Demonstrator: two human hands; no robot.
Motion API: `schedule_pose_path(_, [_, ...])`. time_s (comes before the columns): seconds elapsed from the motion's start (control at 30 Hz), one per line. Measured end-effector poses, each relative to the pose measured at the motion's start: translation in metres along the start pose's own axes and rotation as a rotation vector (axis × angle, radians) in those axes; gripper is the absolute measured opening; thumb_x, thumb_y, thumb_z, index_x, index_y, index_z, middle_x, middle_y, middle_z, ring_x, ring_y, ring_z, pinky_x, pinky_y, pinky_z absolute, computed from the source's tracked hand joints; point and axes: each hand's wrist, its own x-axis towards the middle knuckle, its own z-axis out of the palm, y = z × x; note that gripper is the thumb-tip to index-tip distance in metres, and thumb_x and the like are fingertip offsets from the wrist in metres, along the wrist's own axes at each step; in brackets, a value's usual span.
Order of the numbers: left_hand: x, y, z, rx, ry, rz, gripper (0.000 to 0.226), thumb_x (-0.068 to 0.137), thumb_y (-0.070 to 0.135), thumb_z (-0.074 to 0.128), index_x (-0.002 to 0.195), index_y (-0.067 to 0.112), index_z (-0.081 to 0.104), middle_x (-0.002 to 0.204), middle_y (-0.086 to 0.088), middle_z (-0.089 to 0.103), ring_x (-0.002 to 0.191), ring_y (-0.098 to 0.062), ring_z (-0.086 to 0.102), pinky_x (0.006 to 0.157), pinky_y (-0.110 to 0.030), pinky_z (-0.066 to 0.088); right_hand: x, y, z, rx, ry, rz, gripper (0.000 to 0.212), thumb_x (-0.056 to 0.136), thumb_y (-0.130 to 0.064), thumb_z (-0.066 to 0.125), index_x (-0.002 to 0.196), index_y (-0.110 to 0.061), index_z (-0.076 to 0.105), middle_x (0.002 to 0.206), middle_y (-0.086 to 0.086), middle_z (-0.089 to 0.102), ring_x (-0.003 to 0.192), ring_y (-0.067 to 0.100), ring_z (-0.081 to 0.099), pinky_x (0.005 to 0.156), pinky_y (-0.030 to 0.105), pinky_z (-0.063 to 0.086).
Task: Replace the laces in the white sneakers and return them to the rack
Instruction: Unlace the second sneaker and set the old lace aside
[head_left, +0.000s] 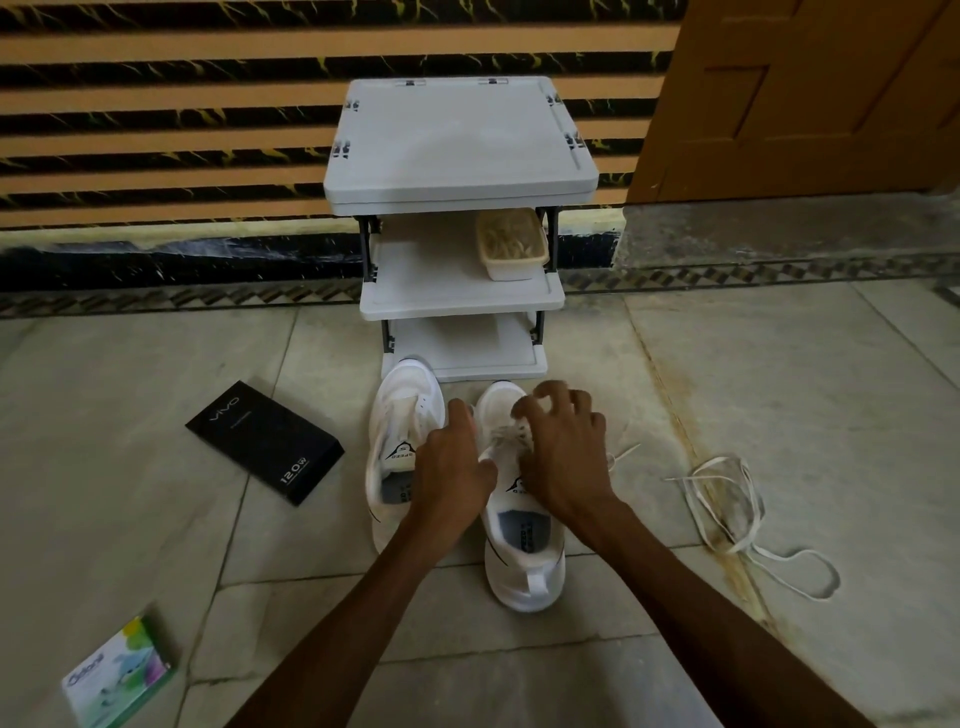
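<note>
The left sneaker (402, 415) and right sneaker (524, 561) lie lengthwise, toes toward the rack (457, 135), open floor (779, 389) beside them. The right hand (563, 457) pinches a lace (511, 434); the left hand (452, 467) grasp is unclear.

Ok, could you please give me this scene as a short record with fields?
rack: white, three shelves
tub: on its middle shelf
laced sneaker: on floor before rack
unlaced sneaker: beside it
left hand: touches laced sneaker's side
right hand: fingers curled over its laces, grip unclear
loose lace: on floor, apart from both

Left hand (451, 464), right hand (562, 457) on sneaker (523, 581)
</note>
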Motion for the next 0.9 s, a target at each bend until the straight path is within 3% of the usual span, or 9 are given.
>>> schedule_pose_path(0.17, [0.001,0.001,-0.001,0.004,-0.023,-0.016,0.042,0.087,0.03,0.069,0.118,0.017,0.044,0.107,-0.003,0.06,0.094,-0.018,0.061,0.072,-0.024,0.045,0.004,-0.003,0.014,-0.077,-0.011,-0.127,0.024,0.071,-0.033,0.079,0.092,-0.022,0.076,0.115,0.008,0.064,0.108,0.032,0.054,0.084,0.046,0.047])
schedule_pose_path(0.3, [0.0,-0.001,-0.006,-0.011,-0.037,0.005,0.035,0.088,0.028,0.068,0.109,0.019,0.042,0.091,0.006,0.049,0.079,-0.01,0.049,0.056,-0.013,0.034,0.002,-0.004,0.009,0.047,0.165,-0.11,0.026,0.054,-0.019,0.086,0.078,-0.02,0.074,0.107,0.005,0.062,0.1,0.024,0.054,0.078,0.04,0.05])
schedule_pose_path(0.4, [0.0,-0.004,-0.008,-0.039,-0.048,0.014,0.034,0.085,0.019,0.068,0.1,0.02,0.038,0.085,0.004,0.049,0.073,-0.013,0.048,0.051,-0.016,0.029,0.015,0.004,-0.008,0.6,0.37,0.313,0.02,0.069,0.001,0.07,0.075,-0.017,0.064,0.096,-0.005,0.053,0.093,0.002,0.051,0.077,0.018,0.045])
schedule_pose_path(0.5, [0.0,-0.004,-0.008,-0.045,-0.061,0.014,0.034,0.083,0.017,0.068,0.101,0.018,0.039,0.087,0.001,0.052,0.076,-0.017,0.052,0.06,-0.025,0.037,0.034,0.017,-0.033,1.589,0.361,0.78,0.026,0.082,0.01,0.045,0.071,-0.013,0.053,0.077,0.004,0.057,0.075,0.022,0.061,0.069,0.029,0.053])
schedule_pose_path(0.57, [0.0,-0.003,-0.007,-0.054,-0.067,0.006,0.034,0.083,0.016,0.068,0.104,0.016,0.041,0.085,0.0,0.052,0.077,-0.02,0.053,0.062,-0.029,0.039,0.035,0.02,-0.041,1.841,0.238,0.817,0.028,0.077,0.013,0.036,0.072,-0.011,0.05,0.068,0.006,0.051,0.059,0.018,0.051,0.055,0.029,0.049])
schedule_pose_path(0.63, [0.0,-0.004,-0.007,-0.057,-0.063,-0.002,0.034,0.083,0.016,0.068,0.105,0.015,0.041,0.079,0.002,0.048,0.074,-0.02,0.052,0.059,-0.029,0.04,0.03,0.016,-0.039,1.504,0.106,0.629,0.027,0.081,0.007,0.041,0.074,-0.013,0.058,0.066,0.003,0.054,0.055,0.014,0.048,0.05,0.025,0.041])
schedule_pose_path(0.77, [0.0,-0.005,-0.007,-0.068,-0.053,-0.004,0.034,0.083,0.017,0.069,0.103,0.015,0.042,0.078,0.004,0.047,0.071,-0.017,0.051,0.054,-0.024,0.035,0.02,0.007,-0.015,0.512,-0.072,0.088,0.015,0.089,-0.029,0.065,0.084,-0.021,0.077,0.083,-0.001,0.074,0.07,0.012,0.066,0.067,0.024,0.051])
schedule_pose_path(0.83, [-0.001,-0.004,-0.006,-0.058,-0.048,-0.005,0.033,0.084,0.019,0.069,0.103,0.016,0.041,0.08,0.003,0.049,0.07,-0.016,0.05,0.049,-0.02,0.032,0.016,0.001,-0.006,0.188,-0.186,-0.026,0.017,0.088,-0.031,0.065,0.096,-0.021,0.076,0.095,0.002,0.071,0.08,0.017,0.066,0.071,0.023,0.047])
schedule_pose_path(0.9, [-0.001,-0.003,-0.006,-0.054,-0.048,-0.014,0.032,0.085,0.019,0.068,0.103,0.017,0.041,0.08,0.004,0.048,0.069,-0.014,0.049,0.047,-0.016,0.03,0.012,-0.005,0.001,0.064,-0.233,-0.007,0.019,0.091,-0.027,0.062,0.105,-0.018,0.072,0.105,0.003,0.067,0.092,0.019,0.064,0.074,0.023,0.043])
